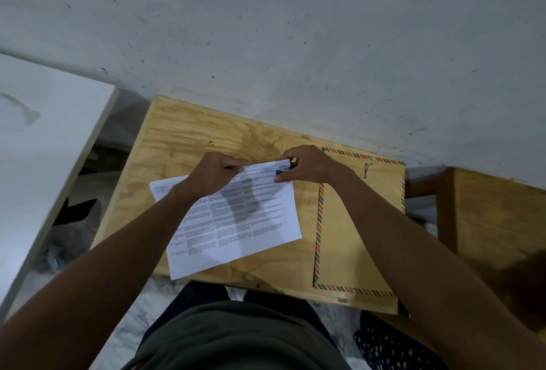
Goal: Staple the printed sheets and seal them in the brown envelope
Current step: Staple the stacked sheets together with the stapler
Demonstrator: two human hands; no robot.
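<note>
Gripping the far edge of the white printed sheets (pixel 236 216), the left hand (pixel 211 176) has its fingers (pixel 233 162) curled down over the paper's upper rim, pinching it against the pale plywood table (pixel 183 145). Just to the right of those fingers, the right hand (pixel 307 165) closes round a small dark stapler (pixel 285 169) with a teal patch on it, set at the far right corner of the sheets; most of the tool is hidden under the hand, so whether its mouth is pressed fully onto the paper cannot be told. The sheets lie slightly skewed on the table, their near left corner jutting past the table's near edge toward the person's lap, and both forearms cross above them, throwing a shadow on the text. Right of the right hand's fingers, and partly under that forearm, the brown paper envelope (pixel 348 239) with a red-and-blue striped border lies flat on the table, its string-tie closure (pixel 367 169) at the far end, just beside the wrist. Envelope and sheets lie near each other without touching. Beyond the fingers rises a scuffed grey wall (pixel 295 44), and well left of the left hand stands a white board (pixel 44 148)
</note>
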